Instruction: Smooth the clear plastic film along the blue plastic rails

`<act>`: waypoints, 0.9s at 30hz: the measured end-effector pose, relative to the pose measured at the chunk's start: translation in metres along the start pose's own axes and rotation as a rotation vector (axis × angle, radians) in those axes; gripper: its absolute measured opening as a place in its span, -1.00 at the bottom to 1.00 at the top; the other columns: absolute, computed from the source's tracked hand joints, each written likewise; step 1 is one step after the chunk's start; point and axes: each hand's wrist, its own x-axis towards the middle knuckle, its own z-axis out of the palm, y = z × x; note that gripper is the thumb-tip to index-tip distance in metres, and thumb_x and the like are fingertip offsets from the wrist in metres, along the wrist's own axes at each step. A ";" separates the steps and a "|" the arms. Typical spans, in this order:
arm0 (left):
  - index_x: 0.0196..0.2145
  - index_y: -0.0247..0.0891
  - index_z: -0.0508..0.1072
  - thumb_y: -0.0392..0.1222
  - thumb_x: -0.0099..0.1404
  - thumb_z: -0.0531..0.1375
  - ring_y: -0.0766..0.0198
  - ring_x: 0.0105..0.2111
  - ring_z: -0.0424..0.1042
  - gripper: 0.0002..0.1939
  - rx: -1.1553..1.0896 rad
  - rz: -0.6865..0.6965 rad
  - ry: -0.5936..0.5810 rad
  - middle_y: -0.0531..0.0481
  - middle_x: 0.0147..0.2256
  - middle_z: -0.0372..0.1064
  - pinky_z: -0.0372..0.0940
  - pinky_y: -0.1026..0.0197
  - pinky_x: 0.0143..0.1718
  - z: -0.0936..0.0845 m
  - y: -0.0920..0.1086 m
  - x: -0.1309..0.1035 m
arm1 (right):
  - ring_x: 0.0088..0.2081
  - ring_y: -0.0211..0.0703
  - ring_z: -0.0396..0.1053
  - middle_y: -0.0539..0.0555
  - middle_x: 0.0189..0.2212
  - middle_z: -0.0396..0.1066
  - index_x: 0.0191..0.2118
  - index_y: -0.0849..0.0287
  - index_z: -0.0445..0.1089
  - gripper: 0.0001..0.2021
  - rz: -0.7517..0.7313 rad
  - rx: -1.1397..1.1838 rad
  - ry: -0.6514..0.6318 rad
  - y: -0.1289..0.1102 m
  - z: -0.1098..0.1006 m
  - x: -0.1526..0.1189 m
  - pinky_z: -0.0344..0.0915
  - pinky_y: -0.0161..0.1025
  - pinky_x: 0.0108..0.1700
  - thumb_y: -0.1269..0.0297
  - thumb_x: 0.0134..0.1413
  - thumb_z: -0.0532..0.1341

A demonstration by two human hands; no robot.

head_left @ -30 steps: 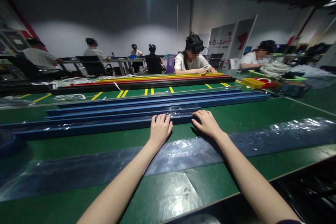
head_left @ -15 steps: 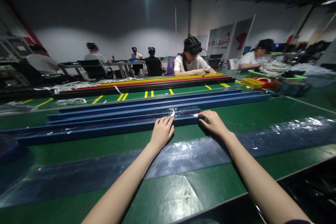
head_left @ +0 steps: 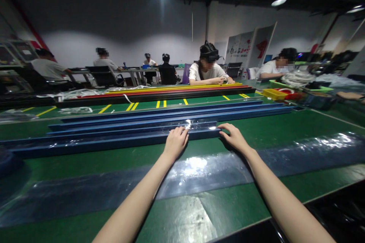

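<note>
A long blue plastic channel [head_left: 114, 142] with upright walls lies across the green table, clear film [head_left: 72, 141] showing along its inside. My left hand [head_left: 176, 142] is over its front wall, fingers bent across the top edge and thumb on the near side. The fingertips are partly hidden behind the wall. At the channel's right end is my right hand [head_left: 235, 138], its fingers and thumb apart and the tips at the end piece; whether they press on it I cannot tell. A wide strip of clear film [head_left: 205, 176] lies flat beneath my forearms.
More blue channels [head_left: 242, 114] lie parallel behind. Further back are yellow, red and black strips [head_left: 171, 92], where a person [head_left: 208, 72] works opposite. A yellow bin [head_left: 275, 94] stands at the far right. A dark blue rounded object [head_left: 11, 167] is at the left edge.
The view has tilted slightly, so things sit a little lower. My right hand appears slightly further right, just off the channel's end. My left hand stays on the channel.
</note>
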 end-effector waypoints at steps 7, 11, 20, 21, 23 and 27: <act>-0.14 -0.24 0.40 -0.15 0.35 -0.02 0.14 -0.18 0.30 -0.74 0.073 -0.082 0.063 -0.10 -0.17 0.38 0.15 0.11 -0.18 0.001 0.004 -0.007 | -0.21 -0.14 0.38 0.09 -0.25 0.45 -0.23 0.15 0.42 -0.79 0.075 0.079 0.048 -0.003 0.004 0.001 0.28 -0.16 -0.10 0.30 0.02 0.10; -0.13 -0.21 0.40 -0.13 0.35 -0.03 0.13 -0.17 0.30 -0.73 0.070 -0.119 0.049 -0.11 -0.16 0.39 0.13 0.10 -0.18 0.000 0.004 -0.007 | -0.23 -0.14 0.39 0.09 -0.25 0.46 -0.21 0.14 0.43 -0.77 0.097 0.073 0.038 -0.003 0.006 0.001 0.30 -0.16 -0.12 0.30 0.00 0.12; -0.09 -0.22 0.38 -0.13 0.36 -0.05 0.13 -0.19 0.31 -0.71 -0.005 -0.133 0.005 -0.13 -0.20 0.38 0.10 0.08 -0.19 0.000 0.002 -0.006 | -0.23 -0.12 0.40 0.11 -0.26 0.48 -0.22 0.16 0.44 -0.77 0.096 0.016 0.038 -0.003 0.005 0.001 0.30 -0.15 -0.11 0.29 0.01 0.11; -0.10 -0.23 0.38 -0.13 0.36 -0.05 0.13 -0.19 0.31 -0.71 -0.002 -0.134 0.003 -0.13 -0.20 0.38 0.10 0.08 -0.19 0.000 0.002 -0.006 | -0.23 -0.12 0.40 0.11 -0.26 0.48 -0.22 0.16 0.44 -0.77 0.096 0.012 0.040 -0.003 0.005 0.001 0.29 -0.15 -0.11 0.29 0.02 0.11; -0.11 -0.24 0.38 -0.12 0.36 -0.05 0.13 -0.20 0.31 -0.71 0.008 -0.134 -0.003 -0.12 -0.21 0.38 0.10 0.09 -0.19 0.000 0.002 -0.006 | -0.22 -0.12 0.40 0.11 -0.25 0.48 -0.22 0.16 0.44 -0.77 0.094 0.005 0.041 -0.003 0.005 0.001 0.29 -0.15 -0.10 0.29 0.02 0.11; -0.15 -0.22 0.39 -0.12 0.36 -0.05 0.14 -0.22 0.30 -0.72 0.021 -0.133 -0.011 -0.09 -0.24 0.38 0.09 0.10 -0.20 0.001 0.002 -0.006 | -0.20 -0.12 0.40 0.12 -0.25 0.48 -0.22 0.18 0.44 -0.77 0.092 -0.007 0.035 -0.002 0.006 0.001 0.29 -0.15 -0.09 0.29 0.02 0.10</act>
